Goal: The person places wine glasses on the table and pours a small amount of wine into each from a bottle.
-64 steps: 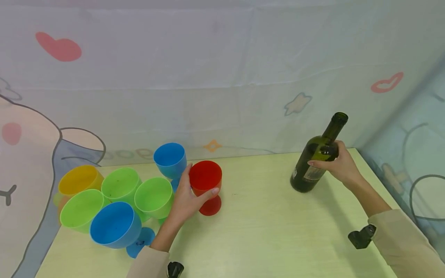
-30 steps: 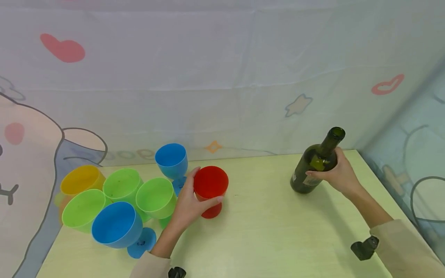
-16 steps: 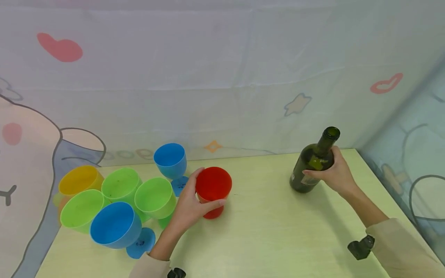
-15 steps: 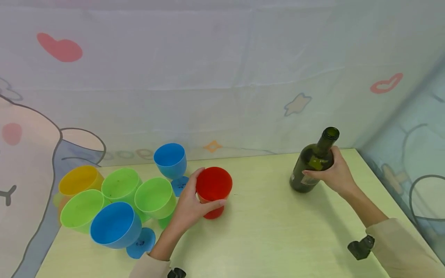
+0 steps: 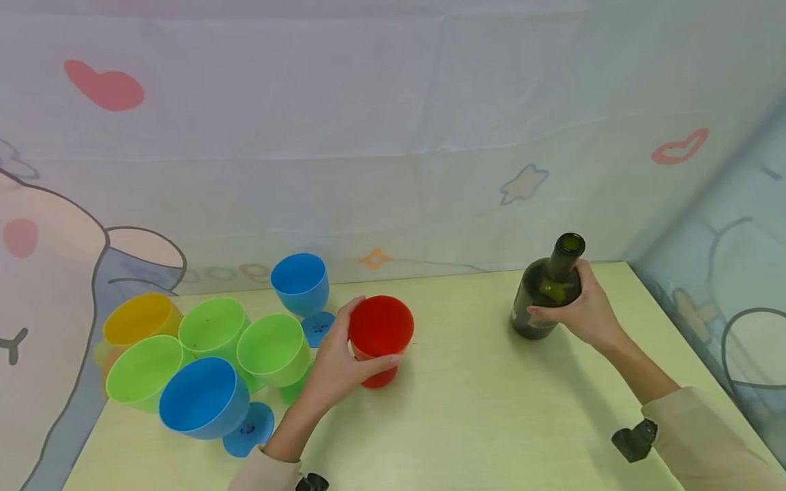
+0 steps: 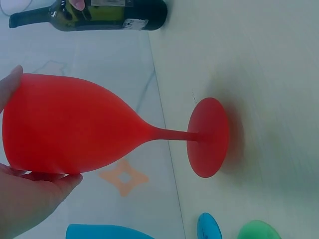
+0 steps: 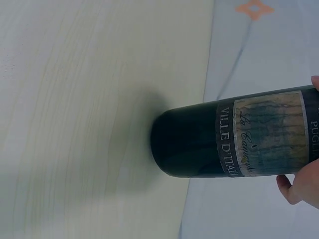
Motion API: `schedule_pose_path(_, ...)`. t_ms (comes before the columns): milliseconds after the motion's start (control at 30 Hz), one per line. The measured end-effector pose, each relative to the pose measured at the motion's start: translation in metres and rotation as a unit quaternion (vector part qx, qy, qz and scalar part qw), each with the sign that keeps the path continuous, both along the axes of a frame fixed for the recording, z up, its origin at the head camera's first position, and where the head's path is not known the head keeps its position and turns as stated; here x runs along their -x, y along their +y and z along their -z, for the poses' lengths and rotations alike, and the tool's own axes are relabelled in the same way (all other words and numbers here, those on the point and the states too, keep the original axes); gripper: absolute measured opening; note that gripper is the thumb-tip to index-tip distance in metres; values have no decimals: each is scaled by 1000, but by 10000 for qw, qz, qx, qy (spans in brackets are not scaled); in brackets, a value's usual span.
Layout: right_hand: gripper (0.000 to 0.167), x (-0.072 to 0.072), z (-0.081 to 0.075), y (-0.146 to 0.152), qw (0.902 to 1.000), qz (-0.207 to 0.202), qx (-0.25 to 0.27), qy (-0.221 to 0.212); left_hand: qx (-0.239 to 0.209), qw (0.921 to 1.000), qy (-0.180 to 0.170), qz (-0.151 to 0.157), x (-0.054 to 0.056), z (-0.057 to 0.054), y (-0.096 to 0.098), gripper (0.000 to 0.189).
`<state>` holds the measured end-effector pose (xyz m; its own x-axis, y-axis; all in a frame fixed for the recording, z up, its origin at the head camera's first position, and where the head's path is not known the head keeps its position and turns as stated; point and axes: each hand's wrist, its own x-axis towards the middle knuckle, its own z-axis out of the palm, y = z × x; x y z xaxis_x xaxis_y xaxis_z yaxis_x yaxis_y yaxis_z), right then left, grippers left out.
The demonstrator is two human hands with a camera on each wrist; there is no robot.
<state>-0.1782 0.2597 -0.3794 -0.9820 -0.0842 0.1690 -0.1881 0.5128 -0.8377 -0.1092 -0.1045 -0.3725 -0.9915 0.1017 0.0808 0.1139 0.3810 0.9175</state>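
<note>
My left hand (image 5: 339, 361) grips a red plastic goblet (image 5: 381, 329) by its bowl, thumb on the near side and fingers on the far side. In the left wrist view the goblet's stem and round foot (image 6: 208, 138) show, the foot close over the table with a shadow beside it. On the right, my right hand (image 5: 583, 310) holds a dark green wine bottle (image 5: 540, 290) around its body, the open mouth leaning slightly right. The right wrist view shows its label (image 7: 271, 133) and its base near the tabletop.
At the left stand two blue goblets, one at the back (image 5: 301, 283) and one in front (image 5: 205, 399), several green goblets (image 5: 274, 349) and a yellow one (image 5: 141, 319). The pale table (image 5: 467, 409) meets a printed cloth backdrop (image 5: 381, 102) behind.
The red goblet has moved rightward and a little nearer in my left hand. My right hand has brought the bottle's neck leftward and down in view, so the bottle leans less.
</note>
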Motion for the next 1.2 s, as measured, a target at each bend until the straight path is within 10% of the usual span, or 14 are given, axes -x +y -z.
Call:
schedule_pose_path(900, 86, -19, -15, -18, 9989, 27, -351, 301, -54, 9998, 60, 162, -4, -7, 6, 85)
schedule_pose_path(1200, 82, -30, -28, -33, 9910, -139, -828, 1047, 53, 9999, -4, 140, -6, -10, 10, 87)
